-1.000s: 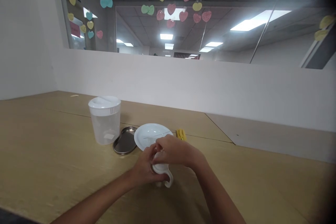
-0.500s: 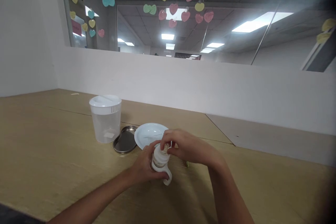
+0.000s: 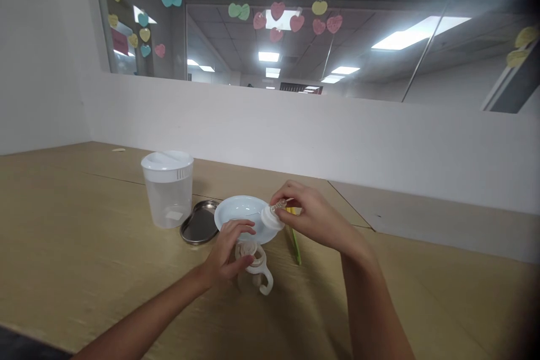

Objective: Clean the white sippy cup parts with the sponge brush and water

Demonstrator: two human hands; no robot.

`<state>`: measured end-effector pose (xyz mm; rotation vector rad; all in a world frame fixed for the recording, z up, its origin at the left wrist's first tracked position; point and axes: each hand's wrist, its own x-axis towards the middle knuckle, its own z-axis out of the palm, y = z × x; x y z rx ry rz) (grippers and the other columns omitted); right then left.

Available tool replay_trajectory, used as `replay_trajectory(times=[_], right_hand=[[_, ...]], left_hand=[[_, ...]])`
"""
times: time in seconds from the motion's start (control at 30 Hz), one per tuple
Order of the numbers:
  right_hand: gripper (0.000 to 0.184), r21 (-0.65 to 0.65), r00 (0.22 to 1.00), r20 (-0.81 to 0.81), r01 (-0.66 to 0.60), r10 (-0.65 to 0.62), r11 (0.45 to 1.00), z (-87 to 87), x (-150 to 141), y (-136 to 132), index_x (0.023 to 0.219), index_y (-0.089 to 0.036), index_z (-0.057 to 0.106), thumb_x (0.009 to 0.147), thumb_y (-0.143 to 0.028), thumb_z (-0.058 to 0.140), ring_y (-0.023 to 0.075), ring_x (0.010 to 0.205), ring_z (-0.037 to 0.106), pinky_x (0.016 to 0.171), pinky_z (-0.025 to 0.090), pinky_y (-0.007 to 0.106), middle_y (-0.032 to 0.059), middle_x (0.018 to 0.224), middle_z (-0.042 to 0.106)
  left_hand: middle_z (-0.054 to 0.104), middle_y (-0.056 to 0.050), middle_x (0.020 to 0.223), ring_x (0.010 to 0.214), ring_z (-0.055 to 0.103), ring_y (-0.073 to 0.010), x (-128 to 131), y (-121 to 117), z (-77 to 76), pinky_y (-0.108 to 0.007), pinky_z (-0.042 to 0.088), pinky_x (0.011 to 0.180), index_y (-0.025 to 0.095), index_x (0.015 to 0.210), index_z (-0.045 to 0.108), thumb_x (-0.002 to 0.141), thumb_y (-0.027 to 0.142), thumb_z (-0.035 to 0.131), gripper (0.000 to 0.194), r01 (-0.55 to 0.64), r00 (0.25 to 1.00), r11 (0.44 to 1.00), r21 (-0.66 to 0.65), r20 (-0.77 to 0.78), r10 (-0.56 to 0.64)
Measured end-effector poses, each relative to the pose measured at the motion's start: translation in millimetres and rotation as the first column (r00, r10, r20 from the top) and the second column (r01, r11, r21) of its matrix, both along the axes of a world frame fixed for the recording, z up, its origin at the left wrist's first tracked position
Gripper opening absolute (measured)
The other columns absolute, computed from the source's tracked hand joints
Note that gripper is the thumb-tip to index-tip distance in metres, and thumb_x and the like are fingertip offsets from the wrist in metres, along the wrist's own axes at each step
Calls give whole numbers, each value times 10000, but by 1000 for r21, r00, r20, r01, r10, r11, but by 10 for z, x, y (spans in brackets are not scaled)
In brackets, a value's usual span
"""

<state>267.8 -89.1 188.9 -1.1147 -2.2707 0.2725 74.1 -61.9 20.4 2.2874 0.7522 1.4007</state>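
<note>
My left hand [image 3: 228,250] is wrapped round a small baby bottle [image 3: 252,263] with white loop handles that stands on the wooden table. Its top is off and its neck is bare. My right hand [image 3: 312,216] pinches the white screw cap with a clear nipple [image 3: 273,215] and holds it just above the right edge of a white plate [image 3: 236,215]. The cap is tilted and apart from the bottle.
A clear plastic jug with a white lid [image 3: 169,188] stands at the left. A steel kidney-shaped tray [image 3: 198,226] lies between the jug and the plate. A green and yellow brush [image 3: 294,236] lies under my right hand. A white partition wall [image 3: 337,140] runs behind the table [image 3: 84,259].
My right hand has lifted the cap with the nipple off the bottle and carried it up and right over the plate. My left hand stays on the bottle.
</note>
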Motion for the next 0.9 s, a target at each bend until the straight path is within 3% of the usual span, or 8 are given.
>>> replay_trajectory(times=[0.13,0.27,0.37,0.67,0.9], right_hand=[[210,-9,999,43,-27,27,1000,-22,-16,20,924,-206,641,758,-156,522,150,815,580,742,478,289,33,949,614],[231,-14,999,42,-6,6,1000,-8,-10,23,959,-205,632,758,-164,525,156,811,586,741,477,297,36,962,620],[223,-17,999,28,25,-24,1000,8,31,25,963,-203,626,765,-190,526,155,797,591,719,480,292,35,953,626],[213,-11,997,-45,64,-65,998,63,208,-19,961,-204,628,772,-233,534,145,764,598,692,497,289,43,959,628],[215,-11,993,-72,93,-93,996,86,276,-23,961,-199,629,768,-253,550,148,756,598,689,503,295,38,916,624]], left_hand=[[540,-106,1191,1113,483,-261,-30,-9,101,-404,349,958,192,948,593,832,450,533,288,-70,997,996,46,-32,72],[586,-92,1130,1067,522,-236,0,28,118,-376,382,927,194,908,608,821,418,573,243,-98,995,995,10,32,97],[604,-82,1111,1063,534,-224,28,62,216,-374,378,947,198,901,620,824,407,582,227,-118,986,993,-21,115,119],[612,-78,1102,1081,542,-224,114,317,697,-370,386,955,191,797,676,832,422,555,263,-177,928,980,-95,317,199],[631,-83,1054,1038,566,-207,285,608,751,-355,399,948,172,797,706,830,450,535,328,-164,924,973,-162,321,209]])
